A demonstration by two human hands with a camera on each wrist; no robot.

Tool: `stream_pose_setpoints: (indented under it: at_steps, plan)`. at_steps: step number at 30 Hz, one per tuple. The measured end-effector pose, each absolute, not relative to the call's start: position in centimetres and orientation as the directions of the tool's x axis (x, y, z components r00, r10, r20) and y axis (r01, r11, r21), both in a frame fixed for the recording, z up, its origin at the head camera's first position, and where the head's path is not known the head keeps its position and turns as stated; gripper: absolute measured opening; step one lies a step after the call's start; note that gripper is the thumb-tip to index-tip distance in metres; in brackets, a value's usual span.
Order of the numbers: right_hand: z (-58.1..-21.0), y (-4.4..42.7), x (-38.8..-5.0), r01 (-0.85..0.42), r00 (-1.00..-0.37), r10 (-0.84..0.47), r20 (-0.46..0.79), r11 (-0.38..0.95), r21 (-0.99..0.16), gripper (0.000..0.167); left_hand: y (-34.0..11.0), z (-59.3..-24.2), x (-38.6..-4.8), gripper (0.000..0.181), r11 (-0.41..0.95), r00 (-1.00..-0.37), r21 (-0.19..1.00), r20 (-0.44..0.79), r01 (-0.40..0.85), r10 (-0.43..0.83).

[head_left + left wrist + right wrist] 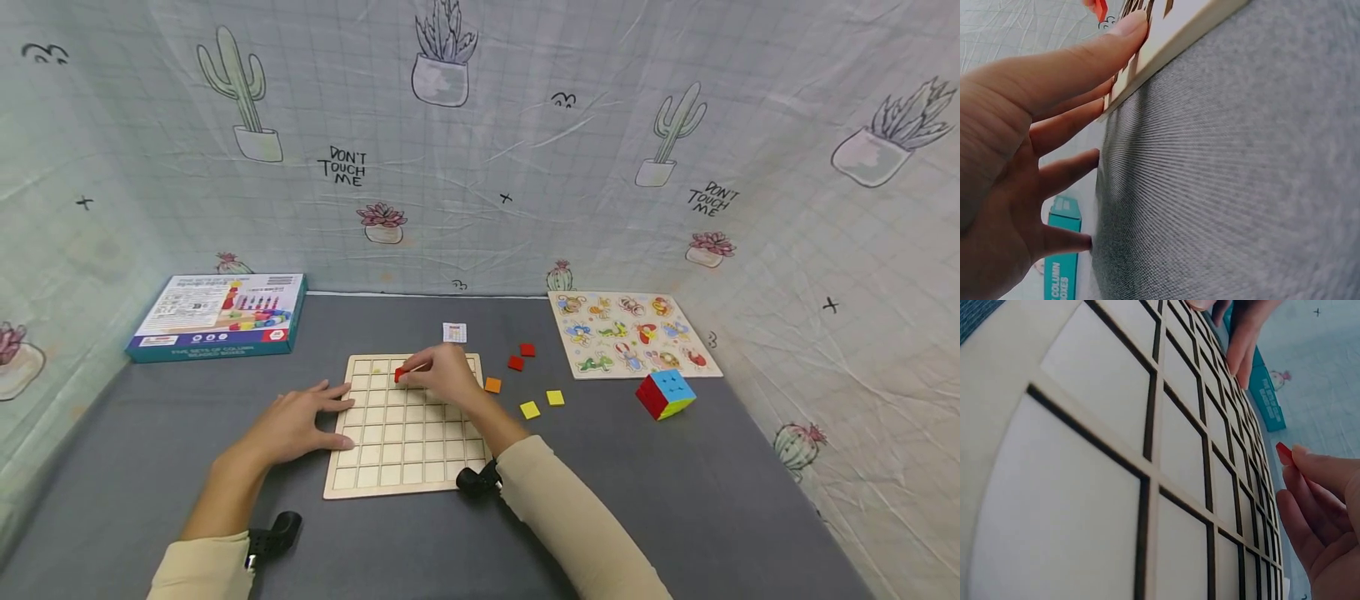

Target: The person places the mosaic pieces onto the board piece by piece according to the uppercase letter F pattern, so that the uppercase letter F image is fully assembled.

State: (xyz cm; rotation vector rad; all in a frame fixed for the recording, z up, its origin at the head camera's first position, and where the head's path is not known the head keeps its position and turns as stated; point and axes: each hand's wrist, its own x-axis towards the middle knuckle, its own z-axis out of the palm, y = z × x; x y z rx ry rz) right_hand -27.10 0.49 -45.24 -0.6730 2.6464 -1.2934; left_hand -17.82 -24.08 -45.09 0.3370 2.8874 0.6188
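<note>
A square wooden grid board (390, 454) with rows of shallow cells lies on the dark table. My right hand (448, 377) is over its far part and pinches a small red square tile (400, 375) between thumb and fingers. In the right wrist view the red tile (1284, 454) shows at the fingertips, tilted. My left hand (296, 423) rests at the board's left edge, fingers spread and thumb on the rim. The left wrist view shows this thumb (1085, 62) on the edge. Right of the board lie red tiles (516, 363), an orange tile (492, 385) and yellow tiles (530, 410).
A flat teal-sided box (217, 317) lies at the back left. A small printed card (454, 332) is just behind the board. At the right are a sticker-like picture board (633, 333) and a colored puzzle cube (666, 394). A printed cloth (480, 150) hangs behind the table.
</note>
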Motion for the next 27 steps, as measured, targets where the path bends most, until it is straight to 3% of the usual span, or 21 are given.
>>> stream_pose_setpoints:
  at_steps: [27]
  plan:
    - [-46.2,-1.0,-26.7,-0.370,-0.907,-0.411,0.095,0.665,-0.649,0.018,-24.1,-44.8,-17.7,0.071,0.884,-0.958,0.417,-0.087,0.213,0.272]
